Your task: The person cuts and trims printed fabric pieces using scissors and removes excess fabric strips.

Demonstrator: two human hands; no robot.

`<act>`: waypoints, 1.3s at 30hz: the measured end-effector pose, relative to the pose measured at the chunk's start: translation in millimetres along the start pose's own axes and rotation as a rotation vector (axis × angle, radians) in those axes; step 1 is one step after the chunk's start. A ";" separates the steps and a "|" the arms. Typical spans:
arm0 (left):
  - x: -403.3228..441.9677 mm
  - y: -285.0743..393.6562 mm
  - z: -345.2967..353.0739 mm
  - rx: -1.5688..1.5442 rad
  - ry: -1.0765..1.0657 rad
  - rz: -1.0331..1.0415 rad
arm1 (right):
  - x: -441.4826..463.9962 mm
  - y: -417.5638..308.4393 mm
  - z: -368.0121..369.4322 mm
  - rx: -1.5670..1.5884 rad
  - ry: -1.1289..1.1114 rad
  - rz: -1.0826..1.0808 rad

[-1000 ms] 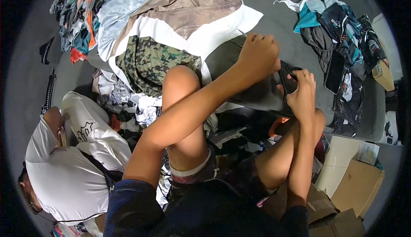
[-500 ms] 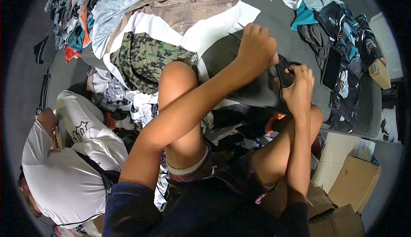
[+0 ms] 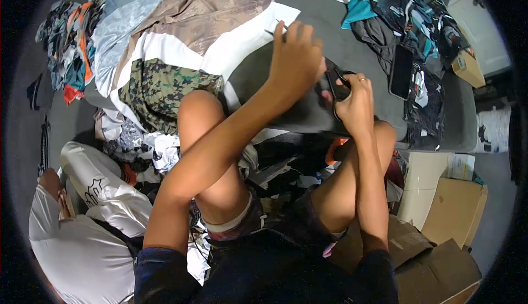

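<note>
A pair of black-handled scissors (image 3: 332, 87) points up and left over the grey padded surface. My right hand (image 3: 356, 103), with a ring on one finger, is closed on the handle loops. My left hand (image 3: 300, 54) reaches across, closed around the blades; its fingers are bent and slightly blurred. The hand hides the middle of the blades, and only their tips show beyond it. White cloth (image 3: 242, 48) lies under and left of the tips, next to brown patterned fabric (image 3: 225, 10) and green camouflage fabric (image 3: 159, 92).
Scrap piles lie at the far left (image 3: 69, 48) and upper right (image 3: 379, 29). A black phone (image 3: 400, 72) rests by the right pile. Cardboard boxes (image 3: 454, 210) stand at lower right. A person in a white top (image 3: 82, 257) sits at lower left. More scraps lie below.
The whole view has shifted, so most things appear farther left. The left hand's fingers look more raised than before, when they were in a tight fist. The right hand still holds the scissor handles.
</note>
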State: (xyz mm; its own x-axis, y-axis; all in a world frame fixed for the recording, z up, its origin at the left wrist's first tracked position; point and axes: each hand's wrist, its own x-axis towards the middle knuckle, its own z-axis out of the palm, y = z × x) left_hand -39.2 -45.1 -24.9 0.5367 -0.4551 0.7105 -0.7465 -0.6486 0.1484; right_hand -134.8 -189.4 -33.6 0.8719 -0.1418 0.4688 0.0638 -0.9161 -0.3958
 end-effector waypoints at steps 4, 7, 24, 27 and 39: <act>17.2 4.8 -15.8 -0.107 0.021 0.025 | 4.4 8.5 1.7 0.314 -0.127 0.292; 24.0 4.4 -27.6 -0.233 0.069 0.048 | 2.8 9.5 -7.2 0.460 -0.159 0.405; -63.4 -126.1 -26.9 0.232 -0.916 -0.396 | 8.3 30.7 3.8 1.339 -0.204 0.534; -66.5 -124.8 -23.9 0.196 -0.777 -0.449 | 3.0 19.0 -10.9 1.033 -0.036 0.232; -52.9 -141.4 7.2 0.308 -0.790 -0.609 | 3.4 33.9 -30.7 1.043 -0.078 0.339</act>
State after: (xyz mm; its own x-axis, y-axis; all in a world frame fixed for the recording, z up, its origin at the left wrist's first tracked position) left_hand 40.8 66.3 -88.5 0.9761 -0.1961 -0.0941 -0.1900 -0.9793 0.0699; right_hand -144.6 -232.5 -21.2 0.9476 -0.2687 0.1729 0.1622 -0.0617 -0.9848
